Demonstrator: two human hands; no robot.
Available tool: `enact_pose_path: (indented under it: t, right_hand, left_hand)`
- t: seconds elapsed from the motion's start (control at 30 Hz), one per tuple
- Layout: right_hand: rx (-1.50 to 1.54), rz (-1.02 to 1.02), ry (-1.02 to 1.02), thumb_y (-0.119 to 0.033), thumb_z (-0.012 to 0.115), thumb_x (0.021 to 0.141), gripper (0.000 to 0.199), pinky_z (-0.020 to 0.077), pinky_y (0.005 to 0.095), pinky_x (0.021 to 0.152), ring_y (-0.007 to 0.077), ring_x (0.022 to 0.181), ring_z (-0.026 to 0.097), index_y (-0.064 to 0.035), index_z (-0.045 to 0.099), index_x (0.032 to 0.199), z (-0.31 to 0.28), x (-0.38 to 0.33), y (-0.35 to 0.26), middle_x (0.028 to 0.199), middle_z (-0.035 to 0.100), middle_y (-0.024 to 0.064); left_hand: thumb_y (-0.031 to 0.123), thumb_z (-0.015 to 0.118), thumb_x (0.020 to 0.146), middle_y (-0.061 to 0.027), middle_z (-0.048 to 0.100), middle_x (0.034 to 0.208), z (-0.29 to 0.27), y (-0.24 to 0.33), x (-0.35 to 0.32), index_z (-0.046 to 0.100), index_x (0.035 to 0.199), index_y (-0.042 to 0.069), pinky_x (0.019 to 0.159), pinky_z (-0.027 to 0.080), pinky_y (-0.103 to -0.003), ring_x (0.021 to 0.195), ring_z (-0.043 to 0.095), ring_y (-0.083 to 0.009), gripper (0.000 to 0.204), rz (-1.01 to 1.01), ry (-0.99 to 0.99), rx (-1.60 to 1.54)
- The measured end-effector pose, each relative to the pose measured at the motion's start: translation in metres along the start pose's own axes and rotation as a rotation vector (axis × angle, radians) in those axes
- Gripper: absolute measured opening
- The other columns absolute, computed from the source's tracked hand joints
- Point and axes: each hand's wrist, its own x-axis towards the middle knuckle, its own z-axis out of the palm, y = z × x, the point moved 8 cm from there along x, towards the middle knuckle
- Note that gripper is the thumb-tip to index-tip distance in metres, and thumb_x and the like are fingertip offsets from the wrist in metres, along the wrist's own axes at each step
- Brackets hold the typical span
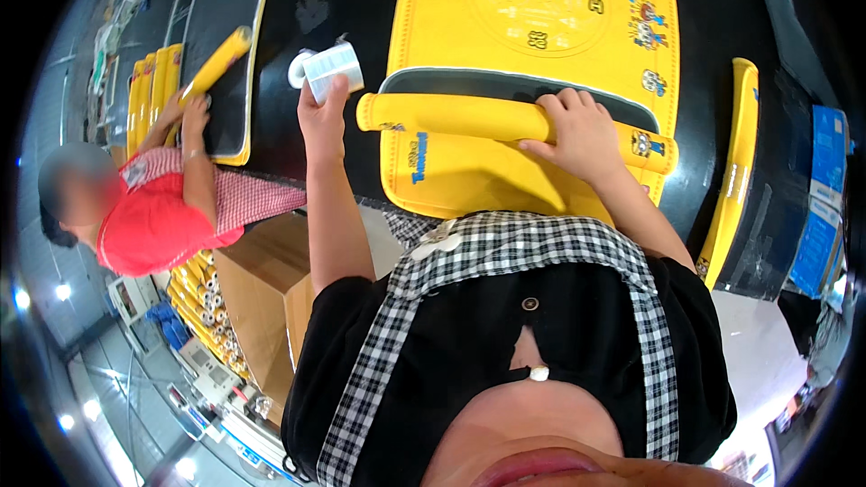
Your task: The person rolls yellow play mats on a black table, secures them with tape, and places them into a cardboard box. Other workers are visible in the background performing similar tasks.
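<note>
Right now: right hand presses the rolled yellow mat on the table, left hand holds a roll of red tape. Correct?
Nearly. In the head view the left hand holds a white roll of labels, not red tape. The right hand does press the rolled yellow mat on the table.

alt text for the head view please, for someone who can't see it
Seen from above, a person's right hand presses on a partly rolled yellow mat on a black table, while the left hand holds a white roll of labels. To the left, a co-worker in red rolls another yellow mat above a box of finished rolls.
</note>
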Motion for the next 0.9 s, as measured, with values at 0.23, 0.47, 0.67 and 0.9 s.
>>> enact_pose_path:
  t: [0.23, 0.47, 0.67, 0.9]
  right_hand:
    - [0.263, -0.067, 0.043, -0.055, 0.079, 0.078, 0.074, 0.0437, 0.0429, 0.105, 0.0305, 0.119, 0.056, -0.0096, 0.060, 0.134, -0.008, 0.011, 0.016, 0.122, 0.061, 0.0123]
    - [1.081, -0.186, 0.101, -0.022, 0.083, 0.083, 0.051, 0.0469, 0.0372, 0.099, 0.0218, 0.106, 0.061, -0.0079, 0.067, 0.129, -0.049, 0.041, 0.034, 0.105, 0.068, 0.0075]
    - [0.890, -0.138, 0.183, -0.016, 0.080, 0.084, 0.009, 0.0499, 0.0367, 0.084, 0.0253, 0.090, 0.064, -0.0091, 0.075, 0.087, -0.036, 0.073, 0.036, 0.087, 0.070, 0.0051]
    - [0.260, -0.193, -0.180, -0.027, 0.080, 0.079, 0.015, 0.0381, 0.0426, 0.094, 0.0243, 0.107, 0.058, -0.0164, 0.070, 0.082, 0.022, 0.061, 0.013, 0.094, 0.063, 0.0017]
  left_hand:
    - [0.010, 0.071, 0.096, -0.0019, 0.068, 0.116, 0.175, 0.001, -0.097, 0.066, 0.124, 0.002, 0.094, 0.051, -0.029, 0.103, 0.063, -0.0119, 0.029, -0.194, -0.603, -0.269]
    - [0.019, 0.076, 0.094, -0.0033, 0.064, 0.113, 0.198, -0.007, -0.096, 0.066, 0.123, 0.002, 0.092, 0.050, -0.029, 0.103, 0.062, -0.0132, 0.035, -0.173, -0.665, -0.239]
    - [0.020, 0.077, 0.094, -0.0030, 0.066, 0.115, 0.192, -0.014, -0.095, 0.067, 0.122, 0.002, 0.089, 0.051, -0.028, 0.102, 0.063, -0.0122, 0.035, -0.159, -0.678, -0.139]
    - [0.024, 0.070, 0.098, -0.0108, 0.067, 0.128, 0.147, -0.043, -0.183, 0.051, 0.141, 0.004, 0.091, 0.058, -0.037, 0.109, 0.070, -0.0220, 0.051, -0.816, -0.971, -0.250]
